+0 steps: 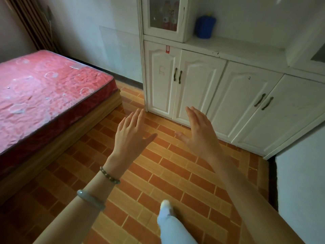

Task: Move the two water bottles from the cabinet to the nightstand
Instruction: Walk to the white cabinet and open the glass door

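Two water bottles [169, 14] with red labels stand side by side behind the glass door of the white cabinet's upper unit [182, 35], at the top of the head view. The glass door is closed. My left hand [131, 136] and my right hand [199, 131] are stretched out in front of me over the floor, both empty with fingers spread. They are well below the bottles, level with the lower cabinet doors [198, 81]. No nightstand is in view.
A bed with a red, plastic-wrapped mattress [44, 92] fills the left side. A blue container [204, 26] sits on the cabinet's open shelf. Orange brick-pattern tiles [158, 173] cover the floor between bed and cabinet. My leg [171, 226] shows at the bottom.
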Tool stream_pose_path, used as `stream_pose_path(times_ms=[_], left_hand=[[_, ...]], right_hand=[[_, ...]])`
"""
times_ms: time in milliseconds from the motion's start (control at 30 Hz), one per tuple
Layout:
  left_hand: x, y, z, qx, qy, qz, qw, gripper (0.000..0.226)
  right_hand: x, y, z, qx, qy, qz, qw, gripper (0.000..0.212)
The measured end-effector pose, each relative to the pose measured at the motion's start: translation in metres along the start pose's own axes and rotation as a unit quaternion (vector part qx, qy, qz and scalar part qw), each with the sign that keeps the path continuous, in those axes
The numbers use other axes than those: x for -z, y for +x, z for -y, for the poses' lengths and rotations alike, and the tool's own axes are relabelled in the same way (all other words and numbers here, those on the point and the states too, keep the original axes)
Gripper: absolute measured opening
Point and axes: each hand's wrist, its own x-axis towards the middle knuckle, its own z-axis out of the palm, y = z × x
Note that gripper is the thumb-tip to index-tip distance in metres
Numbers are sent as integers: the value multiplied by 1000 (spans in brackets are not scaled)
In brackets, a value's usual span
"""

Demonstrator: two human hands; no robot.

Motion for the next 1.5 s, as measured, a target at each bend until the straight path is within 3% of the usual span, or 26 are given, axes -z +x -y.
stream_pose_path(times_ms=[600, 1100, 1500], left_hand=[[-99, 298, 16, -4, -37, 27, 999, 89], [-182, 471, 46, -7, -54, 51, 997, 89], [-238, 667, 91, -88, -70, 65, 992, 93]], right_hand=[[-34, 287, -120, -3, 7, -8, 1000, 78], [-83, 455, -186, -16, -4, -5, 1000, 80], [-110, 625, -220, -92, -10, -10, 996, 80]])
